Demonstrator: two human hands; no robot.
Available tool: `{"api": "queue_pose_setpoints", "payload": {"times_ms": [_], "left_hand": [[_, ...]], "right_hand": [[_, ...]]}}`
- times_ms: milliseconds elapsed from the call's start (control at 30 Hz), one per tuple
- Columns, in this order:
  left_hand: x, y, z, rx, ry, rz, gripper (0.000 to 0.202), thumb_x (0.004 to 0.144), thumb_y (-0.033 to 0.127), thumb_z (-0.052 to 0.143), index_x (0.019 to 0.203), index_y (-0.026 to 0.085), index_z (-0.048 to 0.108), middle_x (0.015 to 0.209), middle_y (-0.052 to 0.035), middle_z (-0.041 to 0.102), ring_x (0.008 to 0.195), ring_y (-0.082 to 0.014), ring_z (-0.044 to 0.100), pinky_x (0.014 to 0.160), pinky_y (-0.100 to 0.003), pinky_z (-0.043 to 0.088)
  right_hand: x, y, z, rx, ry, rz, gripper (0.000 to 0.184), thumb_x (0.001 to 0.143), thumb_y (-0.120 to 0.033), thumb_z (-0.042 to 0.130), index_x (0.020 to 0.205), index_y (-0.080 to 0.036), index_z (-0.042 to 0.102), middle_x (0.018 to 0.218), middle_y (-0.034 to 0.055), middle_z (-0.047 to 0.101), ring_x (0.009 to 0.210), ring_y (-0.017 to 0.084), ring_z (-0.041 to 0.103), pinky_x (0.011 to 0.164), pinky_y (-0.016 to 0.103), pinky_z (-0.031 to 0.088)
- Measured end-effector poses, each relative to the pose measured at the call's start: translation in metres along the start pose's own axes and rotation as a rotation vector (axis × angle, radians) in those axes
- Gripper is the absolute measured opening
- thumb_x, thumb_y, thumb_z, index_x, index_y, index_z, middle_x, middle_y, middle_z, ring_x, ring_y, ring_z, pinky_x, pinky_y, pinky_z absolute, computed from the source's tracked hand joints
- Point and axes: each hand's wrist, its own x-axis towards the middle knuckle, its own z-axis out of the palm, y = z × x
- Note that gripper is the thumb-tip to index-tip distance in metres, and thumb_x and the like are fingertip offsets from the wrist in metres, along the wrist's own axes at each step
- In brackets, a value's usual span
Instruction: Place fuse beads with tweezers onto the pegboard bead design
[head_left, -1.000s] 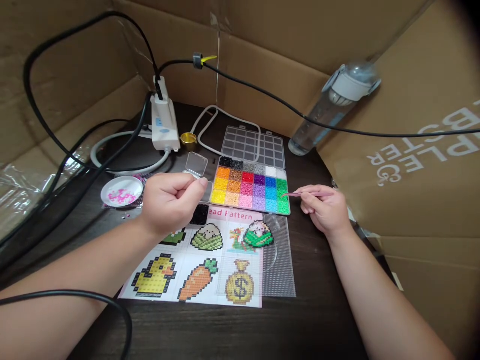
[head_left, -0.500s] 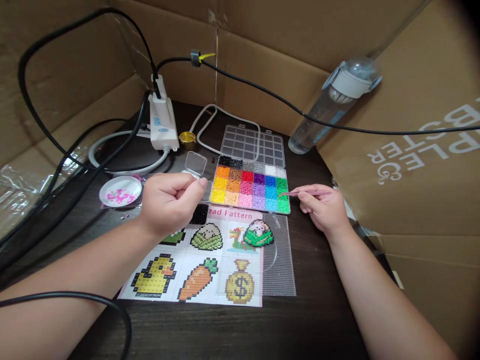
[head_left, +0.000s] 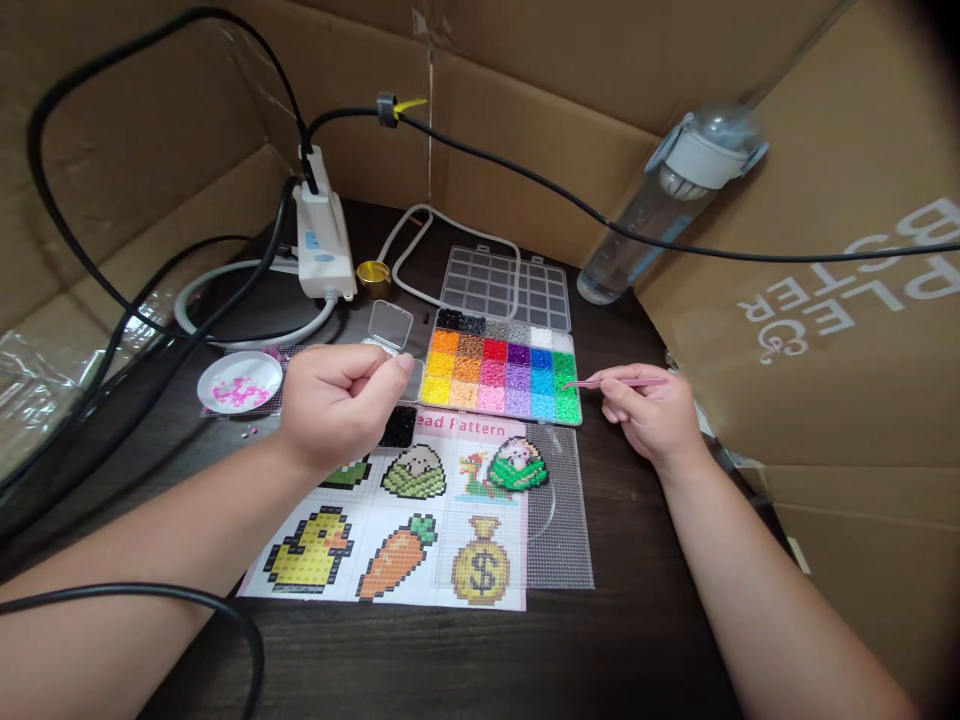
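My left hand (head_left: 337, 400) is curled in a loose fist, its thumb and fingers pinched round a small clear lidded box (head_left: 391, 330) just left of the bead case. My right hand (head_left: 651, 412) pinches pink tweezers (head_left: 615, 381) whose tip points left over the green corner of the bead case (head_left: 501, 372), a tray of many coloured compartments with its clear lid open behind. Below lies a bead pattern sheet (head_left: 405, 520) under a clear pegboard (head_left: 559, 520), where a green and white bead figure (head_left: 517, 465) sits.
A white dish of pink beads (head_left: 240, 381) stands at the left. A white power adapter (head_left: 322, 240), black and white cables (head_left: 187, 310) and a gold cap (head_left: 373, 274) lie behind. A clear water bottle (head_left: 660, 210) leans against cardboard walls (head_left: 825, 300) on all sides.
Both hands stay almost still; the view has shifted slightly, and the tweezers tip has lifted a touch over the green beads.
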Motion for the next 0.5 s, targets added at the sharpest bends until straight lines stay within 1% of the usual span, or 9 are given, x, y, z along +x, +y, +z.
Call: {"api": "queue_pose_setpoints", "payload": {"times_ms": [267,500], "left_hand": [[-0.0006,-0.0006,0.0001,-0.041,-0.004,0.028,0.050,0.082,0.017,0.062,0.040,0.017,0.034,0.037,0.0051,0.030,0.035,-0.0046,0.027,0.038,-0.027,0.019],[0.0008,-0.0003,0.0004,-0.055,0.003,0.064,0.048,0.080,0.011,0.062,0.040,0.016,0.036,0.036,0.0058,0.031,0.035,-0.0040,0.026,0.037,-0.026,0.018]], "right_hand": [[-0.0009,0.0017,-0.0012,-0.054,-0.012,-0.009,0.016,0.078,-0.032,0.084,0.087,-0.019,0.082,0.076,0.0070,0.077,0.045,0.007,0.048,0.044,0.025,0.036],[0.0001,0.0027,-0.0029,-0.064,-0.031,-0.019,0.016,0.080,-0.033,0.083,0.086,-0.018,0.081,0.079,0.0077,0.078,0.046,0.007,0.048,0.044,0.025,0.034]]}}
